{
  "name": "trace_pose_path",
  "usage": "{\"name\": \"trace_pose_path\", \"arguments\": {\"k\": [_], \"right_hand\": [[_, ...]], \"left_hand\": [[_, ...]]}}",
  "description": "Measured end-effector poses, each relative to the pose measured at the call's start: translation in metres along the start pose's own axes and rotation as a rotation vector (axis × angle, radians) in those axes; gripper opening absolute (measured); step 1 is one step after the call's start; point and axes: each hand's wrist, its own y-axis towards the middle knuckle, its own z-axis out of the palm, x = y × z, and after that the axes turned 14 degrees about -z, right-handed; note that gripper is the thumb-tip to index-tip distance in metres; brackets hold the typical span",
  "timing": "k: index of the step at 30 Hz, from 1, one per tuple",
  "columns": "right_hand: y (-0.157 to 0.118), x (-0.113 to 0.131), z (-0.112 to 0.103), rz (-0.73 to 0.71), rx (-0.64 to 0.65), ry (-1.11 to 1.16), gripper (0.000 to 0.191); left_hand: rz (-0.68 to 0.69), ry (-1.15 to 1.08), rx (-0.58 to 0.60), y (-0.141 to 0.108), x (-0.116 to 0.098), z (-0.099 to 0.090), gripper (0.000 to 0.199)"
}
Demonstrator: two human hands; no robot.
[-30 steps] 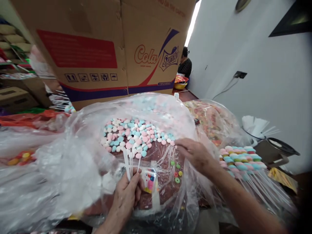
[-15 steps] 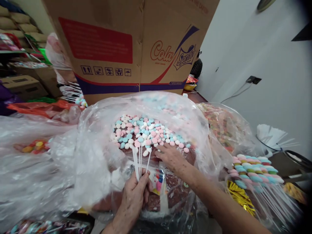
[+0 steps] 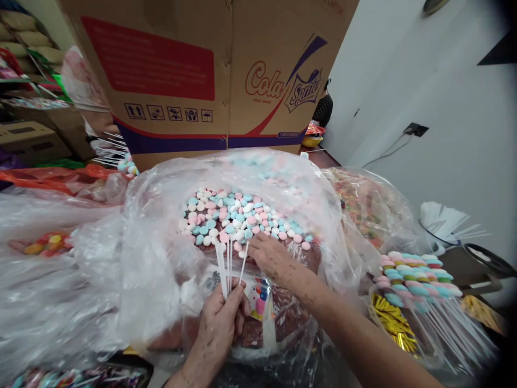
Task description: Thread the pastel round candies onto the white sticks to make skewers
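My left hand [image 3: 224, 315] is closed round several thin white lollipop sticks [image 3: 223, 267], which point up and away from me. One stick leans apart to the right of the others. My right hand [image 3: 270, 258] reaches in from the right, palm down, fingers stretched at the near edge of a spread of pink, blue and white disc-shaped candies [image 3: 238, 213]. Its fingertips are close to the tip of the leaning stick; whether they touch a candy is hidden. The candies lie on brown wrapping inside a large clear plastic bag [image 3: 157, 215].
Behind the bag stands a tall cardboard box [image 3: 161, 70]. Finished candy skewers [image 3: 420, 280] lie at the right beside gold ties [image 3: 393, 323]. More white sticks [image 3: 444, 221] fill a container farther back. Another clear bag [image 3: 363, 199] holds colourful sweets. Crumpled plastic [image 3: 60, 291] covers the left.
My right hand has shifted slightly left and away from me, closer to the stick tips. My left hand keeps its hold on the sticks. The whole view has shifted a little.
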Motion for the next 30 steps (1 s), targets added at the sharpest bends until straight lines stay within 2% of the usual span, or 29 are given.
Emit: {"name": "trace_pose_path", "arguments": {"k": [2,5,7,11,17,24,26,30], "right_hand": [[-0.015,-0.009,-0.003,0.044,-0.025,0.041,0.024],[-0.043,-0.022,-0.014,0.147,-0.185,0.131,0.034],[-0.059,-0.027,-0.021,0.265,-0.265,0.185,0.031],[-0.076,-0.030,-0.025,0.463,-0.229,0.288,0.022],[-0.070,-0.026,-0.015,0.541,-0.149,0.297,0.019],[-0.062,-0.026,-0.003,0.498,0.039,0.195,0.020],[-0.061,-0.025,-0.003,0.526,-0.005,0.208,0.021],[-0.053,-0.022,-0.009,0.664,-0.179,0.309,0.019]], "left_hand": [[0.001,0.001,-0.002,-0.001,-0.001,0.001,0.033],[-0.017,0.004,-0.007,-0.003,-0.003,0.002,0.033],[-0.035,0.017,-0.012,-0.003,-0.004,0.002,0.034],[-0.050,0.051,0.005,-0.002,-0.004,0.001,0.034],[-0.041,0.092,0.005,-0.004,-0.005,0.002,0.035],[-0.040,0.092,-0.021,-0.006,-0.011,0.006,0.034],[-0.044,0.095,-0.021,-0.007,-0.012,0.005,0.035],[-0.065,0.122,-0.015,-0.008,-0.013,0.004,0.032]]}}
